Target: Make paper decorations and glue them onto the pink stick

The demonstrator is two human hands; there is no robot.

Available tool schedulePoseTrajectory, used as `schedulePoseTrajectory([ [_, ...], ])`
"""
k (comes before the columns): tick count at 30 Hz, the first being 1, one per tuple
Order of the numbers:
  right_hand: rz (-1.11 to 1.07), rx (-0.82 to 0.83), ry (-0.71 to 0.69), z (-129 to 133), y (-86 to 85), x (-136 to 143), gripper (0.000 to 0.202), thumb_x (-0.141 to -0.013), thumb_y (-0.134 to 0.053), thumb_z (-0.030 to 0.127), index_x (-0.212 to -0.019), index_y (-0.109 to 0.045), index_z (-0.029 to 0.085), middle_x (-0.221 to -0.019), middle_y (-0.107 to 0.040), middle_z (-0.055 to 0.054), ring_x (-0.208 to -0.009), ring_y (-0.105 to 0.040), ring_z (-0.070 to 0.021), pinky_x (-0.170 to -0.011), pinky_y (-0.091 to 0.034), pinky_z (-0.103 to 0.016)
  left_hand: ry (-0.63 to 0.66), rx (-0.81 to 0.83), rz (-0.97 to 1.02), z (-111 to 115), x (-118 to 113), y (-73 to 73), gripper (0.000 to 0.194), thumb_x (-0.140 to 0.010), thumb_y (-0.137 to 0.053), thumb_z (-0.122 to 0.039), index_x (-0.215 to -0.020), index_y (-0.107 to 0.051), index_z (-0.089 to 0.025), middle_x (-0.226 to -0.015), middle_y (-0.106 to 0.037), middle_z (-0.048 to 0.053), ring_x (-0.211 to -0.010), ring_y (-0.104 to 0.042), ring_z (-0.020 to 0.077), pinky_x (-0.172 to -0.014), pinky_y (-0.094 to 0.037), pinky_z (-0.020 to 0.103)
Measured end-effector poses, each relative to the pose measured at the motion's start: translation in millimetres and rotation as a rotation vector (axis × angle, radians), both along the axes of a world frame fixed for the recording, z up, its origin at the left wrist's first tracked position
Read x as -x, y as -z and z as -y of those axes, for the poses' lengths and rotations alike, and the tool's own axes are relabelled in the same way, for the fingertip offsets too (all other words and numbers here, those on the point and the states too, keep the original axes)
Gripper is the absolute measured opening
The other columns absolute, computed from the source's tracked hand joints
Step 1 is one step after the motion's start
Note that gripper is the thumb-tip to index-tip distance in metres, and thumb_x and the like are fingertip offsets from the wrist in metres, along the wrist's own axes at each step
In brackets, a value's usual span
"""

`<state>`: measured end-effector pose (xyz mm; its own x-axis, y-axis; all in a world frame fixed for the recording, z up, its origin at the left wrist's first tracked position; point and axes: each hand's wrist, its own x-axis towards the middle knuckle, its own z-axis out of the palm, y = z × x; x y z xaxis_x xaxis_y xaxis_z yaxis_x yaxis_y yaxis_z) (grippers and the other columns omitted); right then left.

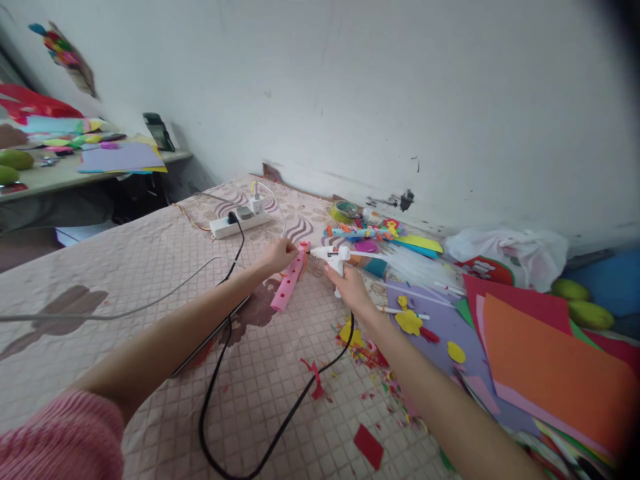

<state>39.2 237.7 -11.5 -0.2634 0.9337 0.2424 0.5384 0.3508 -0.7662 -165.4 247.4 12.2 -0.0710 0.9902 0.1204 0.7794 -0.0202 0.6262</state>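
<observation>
A pink paper tube (287, 288) with red dots along it stands out from the tabletop at a slant, its far end by my left hand (280, 256). The fingers of that hand are closed at the tube's far end. A white hot glue gun (327, 254) is gripped in my right hand (353, 288), its nozzle pointing left and meeting or nearly meeting the tube's far end. From the back of the gun sticks a whitish glue stick (367, 255), and a black cord (295, 407) loops down from its handle.
A white power strip (240, 224) with plugs lies beyond my left hand. To the right are glue sticks (415, 265), a decorated blue tube (357, 233), green tape (343, 211), orange sheets (555, 367) and paper scraps (369, 445). A wall (360, 100) bounds the back.
</observation>
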Motion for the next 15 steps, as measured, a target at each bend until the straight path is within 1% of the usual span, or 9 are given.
schedulePoseTrajectory([
  [9, 0.006, -0.014, 0.007, 4.8, -1.7, -1.8, 0.037, -0.079, -0.045, 0.048, -0.062, -0.056, 0.017, -0.053, -0.053, 0.000, -0.054, -0.050, -0.0159, -0.052, -0.033, -0.024, -0.009, 0.035, 0.058, -3.4, -2.5, 2.2, 0.017, -0.063, -0.048, -0.018, -0.046, -0.048, -0.014, -0.043, -0.031, -0.005, -0.045, -0.029, 0.0073, -0.045, -0.019, 0.023],
  [15, 0.009, -0.013, 0.005, 4.1, -4.7, 1.1, 0.036, -0.079, -0.045, 0.047, -0.061, -0.054, 0.018, -0.052, -0.052, 0.000, -0.054, -0.049, -0.0158, -0.053, -0.033, -0.024, -0.019, 0.051, 0.081, -3.6, -3.7, -1.0, 0.017, -0.063, -0.048, -0.020, -0.047, -0.049, -0.014, -0.042, -0.033, -0.005, -0.045, -0.030, 0.0074, -0.046, -0.019, 0.023],
])
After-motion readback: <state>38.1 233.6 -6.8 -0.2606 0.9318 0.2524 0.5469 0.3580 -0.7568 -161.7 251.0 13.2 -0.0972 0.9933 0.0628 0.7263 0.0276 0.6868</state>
